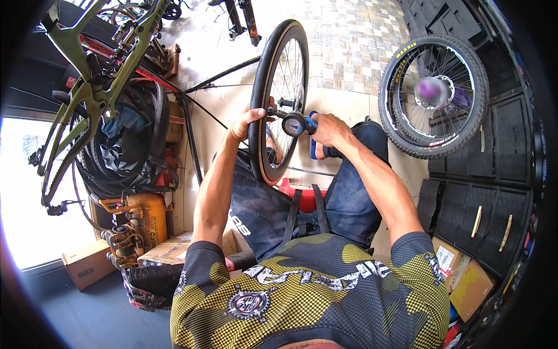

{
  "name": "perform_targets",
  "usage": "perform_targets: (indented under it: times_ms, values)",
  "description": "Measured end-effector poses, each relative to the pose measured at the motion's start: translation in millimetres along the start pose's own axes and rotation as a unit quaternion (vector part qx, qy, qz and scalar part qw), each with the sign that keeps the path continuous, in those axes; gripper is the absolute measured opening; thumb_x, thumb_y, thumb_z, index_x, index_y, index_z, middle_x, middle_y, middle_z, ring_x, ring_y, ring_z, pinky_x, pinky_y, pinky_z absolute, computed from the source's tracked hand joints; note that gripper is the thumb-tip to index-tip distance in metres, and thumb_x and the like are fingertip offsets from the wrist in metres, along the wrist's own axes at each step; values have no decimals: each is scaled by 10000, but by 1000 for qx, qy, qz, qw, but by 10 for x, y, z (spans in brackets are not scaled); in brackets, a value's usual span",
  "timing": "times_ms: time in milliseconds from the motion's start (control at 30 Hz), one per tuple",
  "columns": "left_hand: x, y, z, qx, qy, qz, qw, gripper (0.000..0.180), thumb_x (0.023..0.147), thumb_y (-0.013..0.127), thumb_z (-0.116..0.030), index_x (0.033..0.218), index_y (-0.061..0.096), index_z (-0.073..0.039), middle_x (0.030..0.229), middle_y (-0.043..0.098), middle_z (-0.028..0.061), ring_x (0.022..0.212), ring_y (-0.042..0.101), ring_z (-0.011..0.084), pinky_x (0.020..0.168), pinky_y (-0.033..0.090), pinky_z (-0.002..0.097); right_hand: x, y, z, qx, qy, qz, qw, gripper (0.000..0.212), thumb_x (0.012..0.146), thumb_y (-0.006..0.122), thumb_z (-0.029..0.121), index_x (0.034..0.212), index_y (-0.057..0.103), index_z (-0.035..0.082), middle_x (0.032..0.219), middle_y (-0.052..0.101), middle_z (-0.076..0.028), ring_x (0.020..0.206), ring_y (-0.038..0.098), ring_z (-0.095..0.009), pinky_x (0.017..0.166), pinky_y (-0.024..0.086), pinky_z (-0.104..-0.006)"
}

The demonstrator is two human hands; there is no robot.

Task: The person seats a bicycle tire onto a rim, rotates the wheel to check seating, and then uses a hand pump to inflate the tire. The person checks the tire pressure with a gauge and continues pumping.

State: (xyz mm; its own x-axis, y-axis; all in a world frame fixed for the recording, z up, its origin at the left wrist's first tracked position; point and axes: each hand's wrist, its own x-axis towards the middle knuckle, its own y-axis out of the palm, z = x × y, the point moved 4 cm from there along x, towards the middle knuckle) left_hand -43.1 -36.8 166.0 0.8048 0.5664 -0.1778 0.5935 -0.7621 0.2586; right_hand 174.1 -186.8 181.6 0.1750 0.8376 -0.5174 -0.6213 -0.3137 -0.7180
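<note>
A bicycle wheel [256, 136] with a black tyre and deep rim stands upright between my knees. My left hand [247, 123] grips its near left side, thumb on the tyre and fingertips showing past the rim by the spokes. My right hand [331, 130] is wrapped round the blue handle of a tyre inflator gun, whose round dial gauge [293, 124] faces me. From the gauge, the gun's nozzle end reaches left to the rim beside my left fingers. Whether it is seated on a valve, I cannot tell.
On the left hangs a green bike frame [139, 52] above black tyres [160, 116] and a yellow compressor [148, 212]. Cardboard boxes [87, 264] sit lower left. A knobbly-tyred wheel [479, 93] leans at the right by black panels [500, 139]. A fork [250, 23] shows at the top.
</note>
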Motion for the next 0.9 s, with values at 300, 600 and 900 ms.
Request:
perform_targets:
  times_ms: [300,600,900]
  values:
    - [-9,6,-15,4,-8,12,1000,818,768,779,-573,1354,580,-38,1276,564,115,1245,555,263,1048,497,462,19,11,-2,-5,-1,1,1000,387,869,616,196,1233,727,123,1132,768,-190,1096,729,-390,956,575,-485]
    - [7,43,-54,9,4,-1,1000,767,770,768,-560,1292,610,-21,1211,586,123,1121,594,233,991,531,412,146,96,-97,-7,-32,-9,999,370,891,619,255,1214,726,111,1097,768,-213,1062,736,-402,935,575,-498]
    - [-64,74,21,-3,0,-1,1000,764,764,777,-560,1276,611,-17,1171,603,116,1045,622,219,953,541,378,-14,91,-50,2,-11,0,1000,356,887,611,248,1183,740,98,1112,764,-221,1072,735,-409,933,580,-497]
